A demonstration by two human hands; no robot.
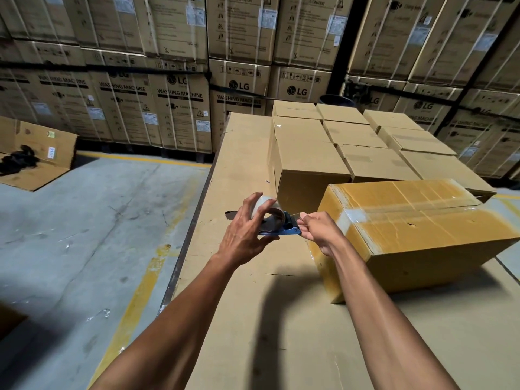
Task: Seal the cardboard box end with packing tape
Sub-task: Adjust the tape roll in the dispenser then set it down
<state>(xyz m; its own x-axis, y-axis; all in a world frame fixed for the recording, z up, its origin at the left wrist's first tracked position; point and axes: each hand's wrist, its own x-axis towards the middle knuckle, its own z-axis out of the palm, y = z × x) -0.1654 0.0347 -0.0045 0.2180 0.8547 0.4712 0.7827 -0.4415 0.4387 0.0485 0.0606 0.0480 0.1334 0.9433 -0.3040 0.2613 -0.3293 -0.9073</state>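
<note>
A yellow-brown cardboard box (416, 229) lies on its side on a cardboard-covered table (253, 319), its taped end facing me at the left. Clear tape strips cross its top seam and near corner. My left hand (247, 229) grips a roll of clear packing tape in a blue dispenser (277, 220), held just left of the box's end. My right hand (318, 229) pinches the loose end of the tape at the dispenser's blade, close to the box's near upper corner.
Several closed plain boxes (351, 144) stand in rows behind the box. Stacked washing machine cartons (180, 94) wall the back. Left of the table lies concrete floor (70, 235) with yellow lines, and a flattened carton (36, 156) with dark items.
</note>
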